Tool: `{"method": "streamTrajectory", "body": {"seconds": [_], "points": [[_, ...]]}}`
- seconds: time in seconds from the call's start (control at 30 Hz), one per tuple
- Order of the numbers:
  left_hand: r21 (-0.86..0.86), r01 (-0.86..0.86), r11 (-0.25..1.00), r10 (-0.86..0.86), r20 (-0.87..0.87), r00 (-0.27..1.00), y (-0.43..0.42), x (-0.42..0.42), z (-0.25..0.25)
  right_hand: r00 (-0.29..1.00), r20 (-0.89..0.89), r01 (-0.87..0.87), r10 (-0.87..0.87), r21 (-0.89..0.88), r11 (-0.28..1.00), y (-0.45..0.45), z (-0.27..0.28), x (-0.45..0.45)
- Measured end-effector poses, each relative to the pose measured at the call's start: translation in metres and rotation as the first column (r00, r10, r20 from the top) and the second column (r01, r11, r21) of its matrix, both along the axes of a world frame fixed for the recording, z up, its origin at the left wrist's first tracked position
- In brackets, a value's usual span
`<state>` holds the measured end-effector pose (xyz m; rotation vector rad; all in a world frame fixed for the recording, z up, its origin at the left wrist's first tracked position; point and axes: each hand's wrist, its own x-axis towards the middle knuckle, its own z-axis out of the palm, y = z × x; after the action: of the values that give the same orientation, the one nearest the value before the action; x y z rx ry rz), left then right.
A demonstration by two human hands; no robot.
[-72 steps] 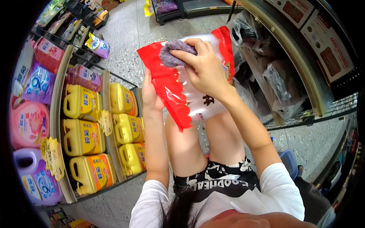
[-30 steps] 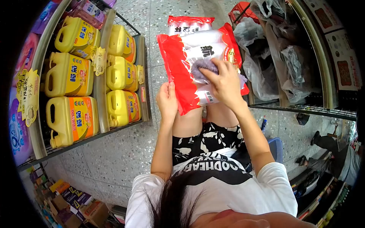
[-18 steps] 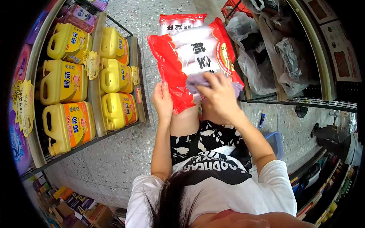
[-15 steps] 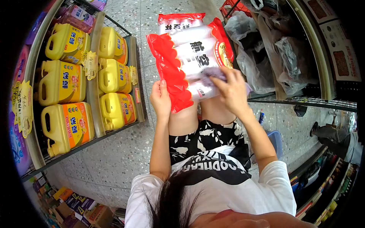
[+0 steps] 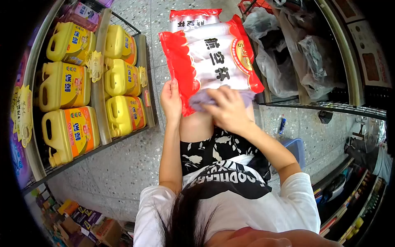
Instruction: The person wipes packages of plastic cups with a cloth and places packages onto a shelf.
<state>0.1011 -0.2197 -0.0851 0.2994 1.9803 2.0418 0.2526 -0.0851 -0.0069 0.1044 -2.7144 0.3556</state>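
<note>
Left hand [image 5: 171, 99] pinches the plastic-cup pack [image 5: 210, 57] at eight o'clock; right hand [image 5: 228, 108], half-curled, clasps purple cloth [image 5: 199, 100] at six.

Left hand [image 5: 171, 101] grips the red left edge of a clear-and-red pack [image 5: 212, 55], thumb on top. Right hand [image 5: 229, 110] holds a purple cloth [image 5: 200, 99] against the pack's near end. Second, similar pack [image 5: 196, 20] partly hidden just beyond. Yellow jugs [image 5: 77, 84] on shelf at left, plastic bags [image 5: 316, 66] on rack at right, blue bin [image 5: 294, 151] on speckled floor [image 5: 123, 173].
</note>
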Motion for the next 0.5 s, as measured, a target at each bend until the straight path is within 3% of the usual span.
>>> {"method": "streamTrajectory", "body": {"seconds": [0.2,0.33,0.5], "points": [[0.145,0.022,0.989,-0.040,0.122,0.992,0.006,0.004,0.013,0.983,0.044,-0.181,0.178,0.070,0.981,0.003,0.001,0.003],[0.059,0.073,0.996,-0.078,0.079,0.994,-0.001,-0.003,0.007,0.994,0.081,-0.072,0.067,0.061,0.996,0.030,0.009,0.028],[0.085,0.069,0.994,-0.074,0.055,0.996,0.001,0.001,0.011,0.999,0.016,0.039,-0.042,0.123,0.992,0.068,-0.002,0.058]]}}
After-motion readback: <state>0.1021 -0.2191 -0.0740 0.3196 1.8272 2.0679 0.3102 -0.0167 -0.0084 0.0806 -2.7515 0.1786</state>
